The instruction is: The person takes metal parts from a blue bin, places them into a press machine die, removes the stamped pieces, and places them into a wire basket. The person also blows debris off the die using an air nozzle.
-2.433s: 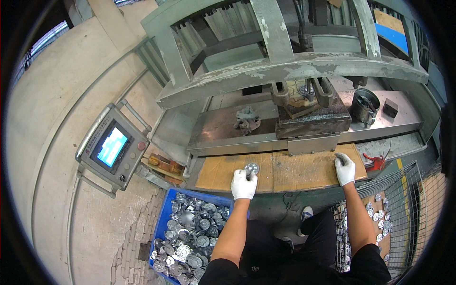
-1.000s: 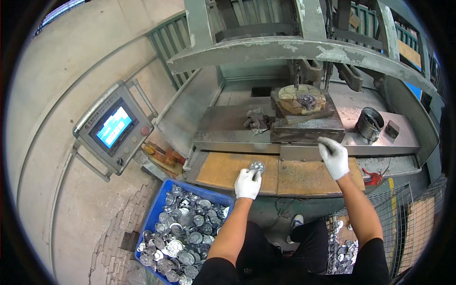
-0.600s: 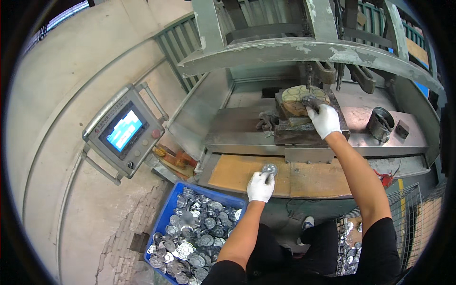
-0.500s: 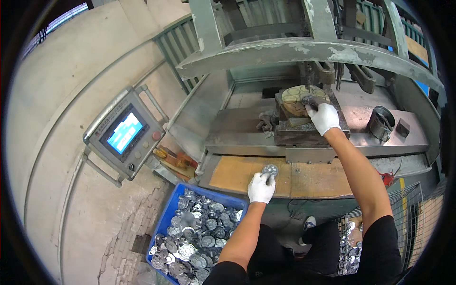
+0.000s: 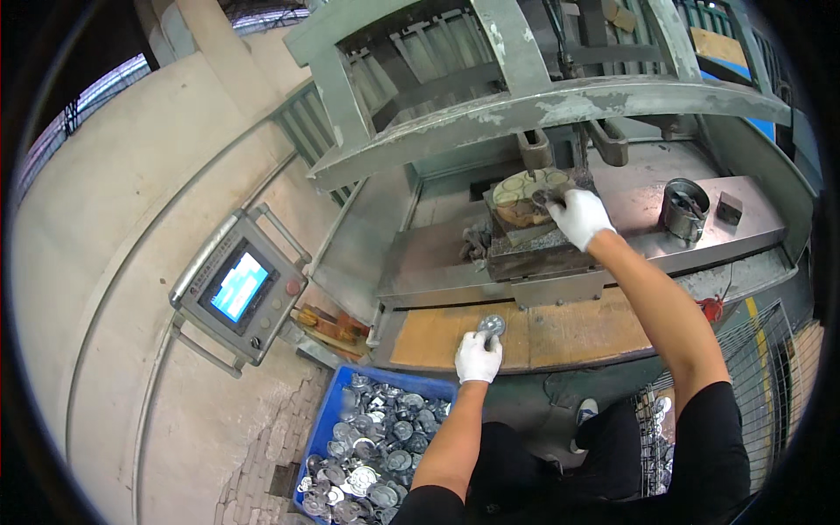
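Observation:
My left hand [image 5: 479, 357], in a white glove, pinches a round silvery metal part [image 5: 493, 325] by its near edge, over the tan board [image 5: 573, 334] at the front of the machine. Farther off to the right, my gloved right hand [image 5: 580, 219] reaches to a round pale fixture [image 5: 509, 189] with ring-shaped outlines on top. Its fingers are closed round a small dark grey thing [image 5: 544, 198] at the fixture's right side; the kind is too unclear to name. The fixture stands on a dark metal block [image 5: 534, 261].
A blue crate [image 5: 324, 411] heaped with metal parts stands at the lower left. The control panel [image 5: 241, 289] hangs at the left. A metal cup [image 5: 684, 210] and a small dark block [image 5: 729, 208] lie right of my right hand. The machine's frame [image 5: 560, 103] crosses overhead; a wire basket [image 5: 761, 385] stands lower right.
The view has swung, so the whole scene sits differently. My right hand still works at the right side of the fixture, and my left hand keeps hold of the metal part over the board.

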The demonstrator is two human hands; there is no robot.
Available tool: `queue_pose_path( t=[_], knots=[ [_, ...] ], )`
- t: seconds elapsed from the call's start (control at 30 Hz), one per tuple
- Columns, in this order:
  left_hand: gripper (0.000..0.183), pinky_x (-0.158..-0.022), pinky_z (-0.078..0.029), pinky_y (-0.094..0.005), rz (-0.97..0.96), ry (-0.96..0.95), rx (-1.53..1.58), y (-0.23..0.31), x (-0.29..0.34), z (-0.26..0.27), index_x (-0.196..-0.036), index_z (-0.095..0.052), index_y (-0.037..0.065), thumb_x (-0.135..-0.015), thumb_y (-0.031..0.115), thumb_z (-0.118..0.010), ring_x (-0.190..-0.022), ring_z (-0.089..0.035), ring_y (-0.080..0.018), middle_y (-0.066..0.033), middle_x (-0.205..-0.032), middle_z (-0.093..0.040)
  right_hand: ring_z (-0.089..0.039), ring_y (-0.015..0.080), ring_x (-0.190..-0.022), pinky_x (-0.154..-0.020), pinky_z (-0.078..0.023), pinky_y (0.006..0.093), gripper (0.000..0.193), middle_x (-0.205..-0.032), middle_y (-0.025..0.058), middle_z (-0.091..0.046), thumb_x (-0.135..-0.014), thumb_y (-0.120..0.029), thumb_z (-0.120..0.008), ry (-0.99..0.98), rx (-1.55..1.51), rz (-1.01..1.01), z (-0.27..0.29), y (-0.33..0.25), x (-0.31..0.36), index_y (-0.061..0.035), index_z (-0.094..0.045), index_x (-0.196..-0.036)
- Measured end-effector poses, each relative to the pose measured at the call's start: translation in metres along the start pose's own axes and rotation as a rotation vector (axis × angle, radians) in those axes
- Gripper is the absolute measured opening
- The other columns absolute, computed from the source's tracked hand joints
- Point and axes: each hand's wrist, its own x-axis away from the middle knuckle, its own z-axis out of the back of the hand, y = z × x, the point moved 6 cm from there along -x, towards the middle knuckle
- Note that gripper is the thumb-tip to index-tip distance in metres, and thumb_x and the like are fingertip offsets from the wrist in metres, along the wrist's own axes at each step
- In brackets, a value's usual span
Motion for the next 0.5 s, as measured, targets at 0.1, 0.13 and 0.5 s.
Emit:
queue_pose_path(
  t=[0.1,0.13,0.5],
  knots=[
    [0.023,-0.077,-0.053,-0.0447,-0.025,-0.014,0.020,0.006,0.002,-0.005,-0.090,-0.072,0.011,-0.083,0.032,-0.066,-0.085,-0.065,-0.0346,-0.0135,-0.092,-0.065,-0.062,0.0402,-0.085,-0.077,-0.051,0.0428,0.020,-0.089,0.0206,-0.065,-0.087,-0.020,-0.064,0.276,-0.340,0.212,0.036,0.022,0.060,-0.0014,-0.064,-0.092],
    [0.025,-0.078,-0.053,-0.0463,-0.020,-0.033,0.029,0.007,0.001,-0.007,-0.090,-0.072,0.011,-0.084,0.034,-0.065,-0.086,-0.065,-0.0358,-0.0145,-0.094,-0.065,-0.062,0.0398,-0.084,-0.074,-0.051,0.0414,0.018,-0.089,0.0207,-0.065,-0.086,-0.018,-0.065,0.309,-0.325,0.246,0.049,0.031,0.085,-0.0011,-0.064,-0.092],
    [0.013,-0.068,-0.052,-0.0383,-0.379,0.011,0.315,0.069,-0.014,0.040,-0.092,-0.071,0.007,-0.083,0.015,-0.073,-0.075,-0.064,-0.0315,-0.0134,-0.084,-0.065,-0.063,0.0353,-0.074,-0.068,-0.049,0.0409,0.014,-0.081,0.0199,-0.065,-0.083,-0.010,-0.066,0.093,-0.017,-0.543,0.010,0.322,0.437,0.0020,-0.063,-0.088]
  ],
)
